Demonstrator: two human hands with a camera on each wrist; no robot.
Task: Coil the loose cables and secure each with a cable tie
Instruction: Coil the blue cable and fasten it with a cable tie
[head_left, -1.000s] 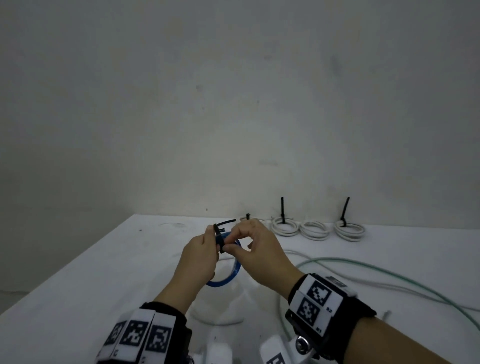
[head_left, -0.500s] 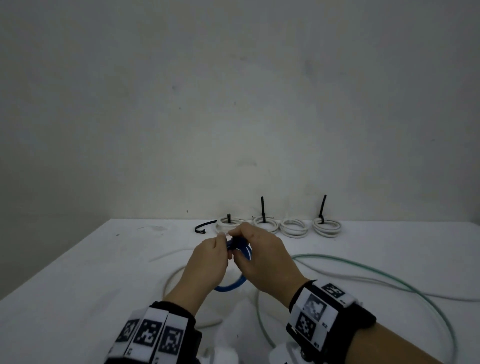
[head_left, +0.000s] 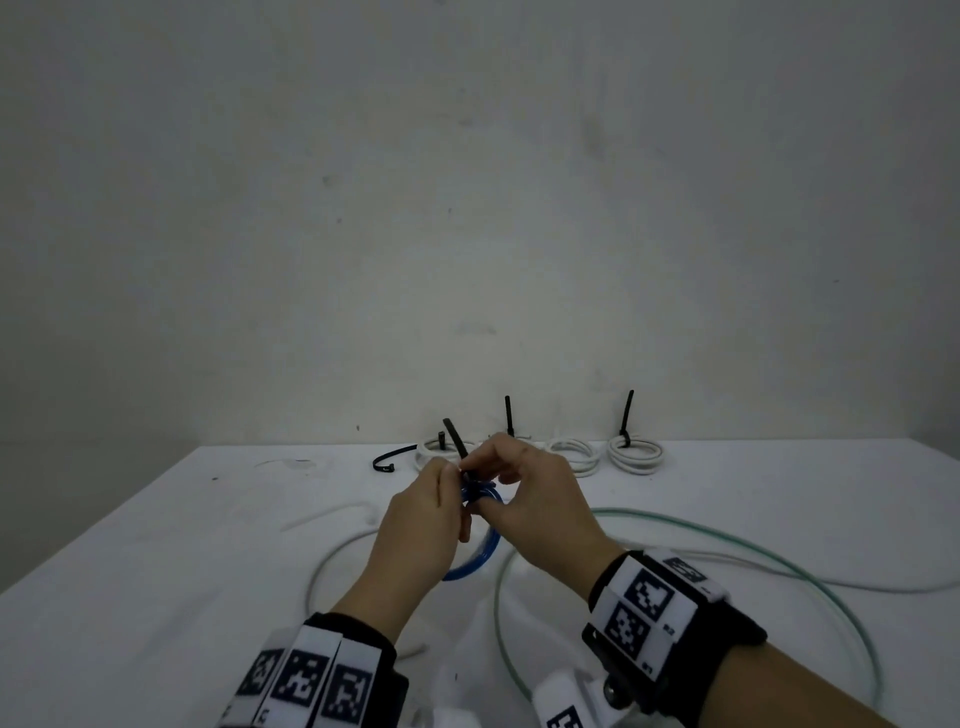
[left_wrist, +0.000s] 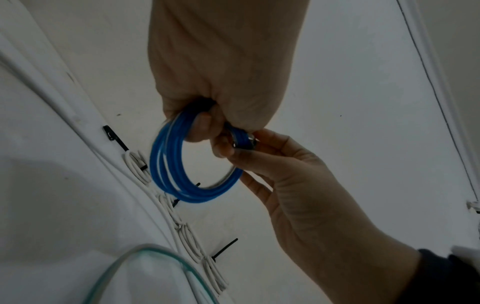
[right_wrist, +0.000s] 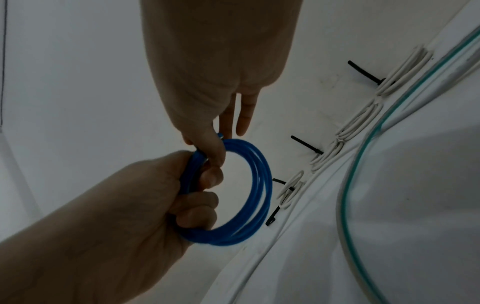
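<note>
1. Head view, vs 0.5 s ago: both hands sit in much the same spot over the table (head_left: 156, 561); a black cable tie (head_left: 456, 440) tail now sticks up from between them, where none showed before. Left hand (head_left: 415, 525) curled round the blue cable coil (head_left: 475, 558); right hand (head_left: 540, 504) pinches at the tie on the coil's top.
2. Surface: white table, plain grey-white wall (head_left: 467, 208) behind. Count: 4 white coils (head_left: 636, 452) in a row at the far edge, 3 w/ black ties upright; 1 loose black tie (head_left: 387, 462) left of the row; 1 green cable (head_left: 779, 561) and 1 white cable (head_left: 332, 561) lying loose.
3. Left wrist view: left hand (left_wrist: 223, 67) fingers wrap the blue coil (left_wrist: 168, 170), held off the table; right hand (left_wrist: 298, 185) fingertips pinch it beside them.
4. Right wrist view: right hand (right_wrist: 215, 72) thumb and forefinger nip the coil (right_wrist: 259, 185) top, 2 fingers straight; left hand (right_wrist: 116, 216) grips its left side.
</note>
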